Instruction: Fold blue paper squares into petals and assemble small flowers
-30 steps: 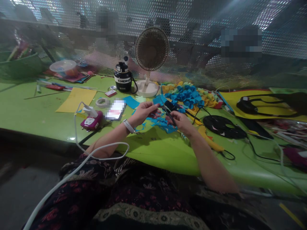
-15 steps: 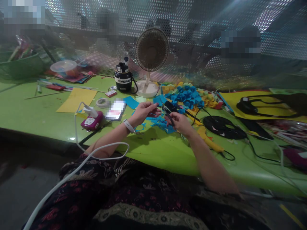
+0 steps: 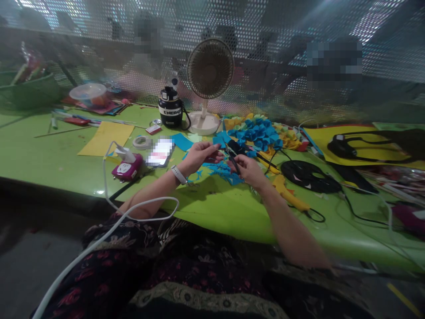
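My left hand (image 3: 202,156) pinches a small piece of blue paper (image 3: 219,139) between thumb and fingertips, with a white band on the wrist. My right hand (image 3: 249,170) is closed around the dark handles of a pair of scissors (image 3: 234,163), whose blades point up beside the blue paper. The exact spot where blades and paper meet is too small to make out. Below both hands lie blue paper scraps (image 3: 226,172) on the green table (image 3: 212,208). Behind them is a pile of folded blue paper pieces (image 3: 257,133), with yellow ones around it.
A fan (image 3: 210,68) and a black jug (image 3: 170,110) stand at the back. To the left lie a phone (image 3: 161,152), a tape roll (image 3: 141,141), a purple power adapter (image 3: 128,170) and yellow paper (image 3: 108,139). A yellow glue gun (image 3: 290,195) and black reel (image 3: 308,176) lie right.
The scissors' blades look closer together than before and have tilted slightly. Both hands have hardly moved, and the blue paper stays in my left fingers.
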A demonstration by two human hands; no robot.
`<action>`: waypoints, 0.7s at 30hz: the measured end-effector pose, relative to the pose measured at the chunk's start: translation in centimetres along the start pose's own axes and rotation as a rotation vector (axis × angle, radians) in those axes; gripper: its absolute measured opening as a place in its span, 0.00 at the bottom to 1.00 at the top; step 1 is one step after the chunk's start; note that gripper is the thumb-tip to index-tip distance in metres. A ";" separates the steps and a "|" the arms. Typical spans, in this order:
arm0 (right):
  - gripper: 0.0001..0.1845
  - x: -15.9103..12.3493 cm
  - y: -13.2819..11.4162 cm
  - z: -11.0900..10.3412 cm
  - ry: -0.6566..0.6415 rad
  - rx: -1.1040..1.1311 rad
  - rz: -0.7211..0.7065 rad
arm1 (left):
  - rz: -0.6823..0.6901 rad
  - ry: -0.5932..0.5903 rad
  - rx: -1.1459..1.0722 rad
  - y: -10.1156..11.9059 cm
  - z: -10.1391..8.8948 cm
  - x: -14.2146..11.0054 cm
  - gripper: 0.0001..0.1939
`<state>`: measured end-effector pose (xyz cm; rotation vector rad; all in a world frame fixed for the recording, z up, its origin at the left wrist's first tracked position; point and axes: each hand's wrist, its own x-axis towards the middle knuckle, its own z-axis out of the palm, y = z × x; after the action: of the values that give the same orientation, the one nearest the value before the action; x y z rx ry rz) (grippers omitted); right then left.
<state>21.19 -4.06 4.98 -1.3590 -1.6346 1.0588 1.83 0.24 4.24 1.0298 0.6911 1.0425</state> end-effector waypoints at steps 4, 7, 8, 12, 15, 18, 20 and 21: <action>0.33 0.1 0.2 0.1 -0.014 -0.029 -0.025 | -0.001 0.001 -0.007 -0.2 -0.2 0.2 0.12; 0.32 0.1 0.4 0.1 -0.009 -0.054 -0.032 | 0.002 0.005 -0.013 -0.4 -0.3 0.3 0.12; 0.32 0.1 0.4 0.1 -0.008 -0.059 -0.030 | 0.003 0.009 -0.014 -0.4 -0.3 0.3 0.11; 0.31 0.0 0.1 0.2 -0.017 -0.066 -0.021 | 0.000 0.057 -0.009 -0.3 -0.3 0.3 0.11; 0.31 -0.1 -0.1 0.2 -0.010 -0.066 -0.002 | 0.020 0.097 -0.017 -0.2 -0.3 0.4 0.10; 0.31 -0.1 -0.1 0.1 0.008 -0.060 0.009 | 0.036 0.099 -0.012 -0.3 -0.6 0.6 0.11; 0.31 -0.1 -0.1 0.1 0.007 -0.052 0.008 | 0.029 0.075 0.001 -0.4 -0.7 0.6 0.11; 0.31 -0.1 -0.1 0.1 0.005 -0.048 0.012 | 0.023 0.060 0.007 -0.4 -0.7 0.6 0.11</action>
<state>21.11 -4.21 5.05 -1.4027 -1.6601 1.0283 1.59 0.99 3.55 1.0180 0.7338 1.0950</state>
